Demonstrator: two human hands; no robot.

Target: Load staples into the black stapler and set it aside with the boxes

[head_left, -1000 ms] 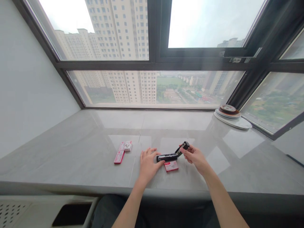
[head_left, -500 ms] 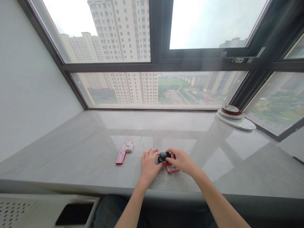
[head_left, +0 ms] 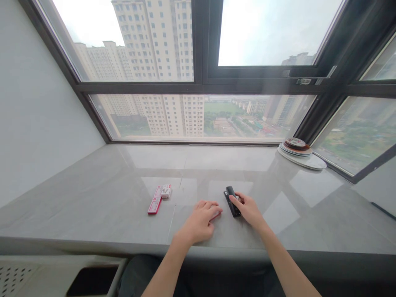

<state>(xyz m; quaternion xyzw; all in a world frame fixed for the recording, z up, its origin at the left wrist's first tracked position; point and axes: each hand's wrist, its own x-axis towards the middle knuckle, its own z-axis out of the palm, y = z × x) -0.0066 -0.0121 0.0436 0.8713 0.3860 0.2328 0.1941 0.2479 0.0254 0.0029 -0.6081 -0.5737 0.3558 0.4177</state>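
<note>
My right hand (head_left: pixel 247 208) grips a black stapler (head_left: pixel 230 201) from its right side, thumb over the top. The stapler lies slanted on the grey stone sill. To its left, my left hand (head_left: pixel 202 218) is curled over a small red-and-white box (head_left: pixel 215 216); only a red edge of it shows under the fingers. Farther left lie two flat red-and-white boxes, the nearer box (head_left: pixel 154 205) and the farther box (head_left: pixel 158 190) end to end. A thicker small white box (head_left: pixel 166 191) sits against the farther one.
A stack of plates (head_left: pixel 301 154) stands at the far right by the window frame (head_left: pixel 201 88). The sill's front edge (head_left: pixel 148 244) runs just before me. Below it at left is a pale perforated plastic piece (head_left: pixel 40 274) with a dark opening.
My right hand has moved right with the stapler, turning it lengthwise and setting it down. My left hand has left the stapler and come over the red-and-white box. The view has shifted slightly.
</note>
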